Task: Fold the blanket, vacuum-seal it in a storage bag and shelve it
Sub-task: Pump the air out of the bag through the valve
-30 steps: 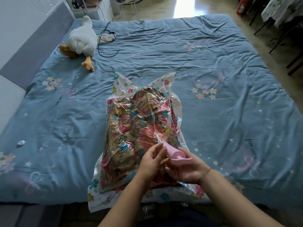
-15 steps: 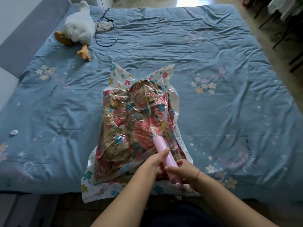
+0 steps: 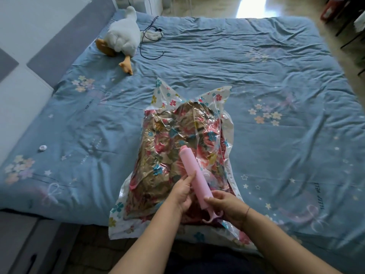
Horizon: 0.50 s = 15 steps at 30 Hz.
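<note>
1. Blue and rumpled, the bed spreads out beyond both hands and carries everything. It is soft ground, so I'd guess the pump needs firm downward pressure to stay seated.
2. The storage bag, clear with a flowered border, lies under and ahead of the hands. It looks loose and crinkly, so little air seems to be out yet.
3. Inside it the folded blanket, brown and pink floral, fills the bag just beyond the fingertips.
4. The pink pump lies slanted over the bag, with its T-handle near the right wrist.
5. The left hand curls round the barrel from its side. The right hand pinches the barrel's near end, just above the handle.
6. A whitish round thing, probably the valve, sits just ahead of the right hand beside the barrel. I'd stand the pump square on it, steady the barrel with one hand and draw full strokes with the other.
7. A small white cap lies well off to the left hand's outer side.
</note>
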Motion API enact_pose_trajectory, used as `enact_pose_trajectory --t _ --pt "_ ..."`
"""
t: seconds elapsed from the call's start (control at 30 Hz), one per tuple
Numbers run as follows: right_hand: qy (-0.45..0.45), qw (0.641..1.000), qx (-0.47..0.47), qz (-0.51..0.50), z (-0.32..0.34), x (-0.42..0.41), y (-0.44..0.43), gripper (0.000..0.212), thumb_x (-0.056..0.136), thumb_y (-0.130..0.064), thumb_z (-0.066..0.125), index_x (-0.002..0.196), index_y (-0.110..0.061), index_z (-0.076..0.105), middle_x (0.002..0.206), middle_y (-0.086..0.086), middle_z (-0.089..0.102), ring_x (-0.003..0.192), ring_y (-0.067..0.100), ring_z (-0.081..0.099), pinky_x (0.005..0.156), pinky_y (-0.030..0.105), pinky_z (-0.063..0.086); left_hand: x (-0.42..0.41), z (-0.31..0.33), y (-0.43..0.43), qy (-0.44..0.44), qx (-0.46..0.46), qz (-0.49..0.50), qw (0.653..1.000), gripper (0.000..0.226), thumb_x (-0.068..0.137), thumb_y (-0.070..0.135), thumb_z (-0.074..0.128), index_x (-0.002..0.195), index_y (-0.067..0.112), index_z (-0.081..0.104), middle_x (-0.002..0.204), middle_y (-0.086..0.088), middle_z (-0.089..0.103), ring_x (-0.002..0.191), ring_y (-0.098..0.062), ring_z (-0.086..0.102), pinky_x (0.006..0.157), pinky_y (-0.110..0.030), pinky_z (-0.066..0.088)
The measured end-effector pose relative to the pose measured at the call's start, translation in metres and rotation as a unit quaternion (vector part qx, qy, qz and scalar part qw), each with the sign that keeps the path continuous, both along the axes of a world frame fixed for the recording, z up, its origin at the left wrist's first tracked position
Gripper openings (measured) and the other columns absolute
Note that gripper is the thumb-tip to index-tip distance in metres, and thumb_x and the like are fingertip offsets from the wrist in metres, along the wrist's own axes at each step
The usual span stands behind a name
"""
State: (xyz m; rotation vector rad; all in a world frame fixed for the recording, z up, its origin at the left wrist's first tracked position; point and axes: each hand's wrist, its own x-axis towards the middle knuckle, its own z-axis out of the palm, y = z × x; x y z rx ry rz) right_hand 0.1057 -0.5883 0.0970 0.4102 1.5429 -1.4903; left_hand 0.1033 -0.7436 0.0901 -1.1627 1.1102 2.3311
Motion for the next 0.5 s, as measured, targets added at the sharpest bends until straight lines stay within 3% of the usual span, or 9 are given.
enact_pose_trajectory --t 0.07,0.17,0.33,0.43,0.5 --pt "0.038 0.998 0.031 0.034 0.003 -0.006 -0.026 0.032 0.085 -0.019 0.072 0.113 -0.008 0.062 0.1 0.009 0.069 0.082 0.02 0.065 0.067 0.028 0.053 -0.002 -0.001 -0.023 -0.001 -0.022 0.006 1.0 0.035 0.089 0.022 0.067 0.117 0.004 0.059 0.098 -0.015 0.067 0.091 -0.03 0.063 0.083 -0.047 0.055" --pt "0.074 0.994 0.051 0.059 0.0 -0.014 -0.074 0.029 0.087 -0.023 0.07 0.111 -0.01 0.061 0.098 0.006 0.069 0.08 0.015 0.065 0.063 0.024 0.051 -0.003 -0.002 -0.067 -0.005 -0.045 0.035 0.998 0.027 0.088 0.019 0.068 0.109 0.004 0.06 0.091 -0.014 0.066 0.08 -0.028 0.064 0.062 -0.038 0.056" --pt "0.056 0.995 0.045 0.072 -0.019 -0.02 -0.169 0.016 0.091 -0.022 0.064 0.104 -0.013 0.066 0.097 0.008 0.068 0.086 0.019 0.061 0.077 0.032 0.051 -0.006 -0.018 -0.174 0.01 -0.062 0.073 0.995 0.04 0.087 0.018 0.069 0.122 0.003 0.058 0.105 -0.017 0.067 0.091 -0.031 0.064 0.081 -0.045 0.056" --pt "0.065 0.994 0.054 0.073 -0.038 -0.022 -0.246 0.02 0.09 -0.019 0.066 0.108 -0.011 0.065 0.1 0.009 0.068 0.089 0.02 0.062 0.081 0.033 0.051 -0.005 -0.025 -0.254 0.017 -0.065 0.068 0.995 0.027 0.092 0.015 0.063 0.117 0.007 0.057 0.095 -0.012 0.064 0.079 -0.021 0.062 0.058 -0.028 0.055" --pt "0.06 0.995 0.056 0.054 -0.05 -0.019 -0.309 0.017 0.089 -0.013 0.067 0.106 -0.009 0.066 0.09 0.007 0.069 0.076 0.016 0.062 0.072 0.029 0.051 -0.003 -0.035 -0.314 0.019 -0.077 0.06 0.995 0.022 0.093 0.013 0.061 0.114 0.008 0.057 0.095 -0.009 0.064 0.079 -0.018 0.061 0.058 -0.025 0.053"
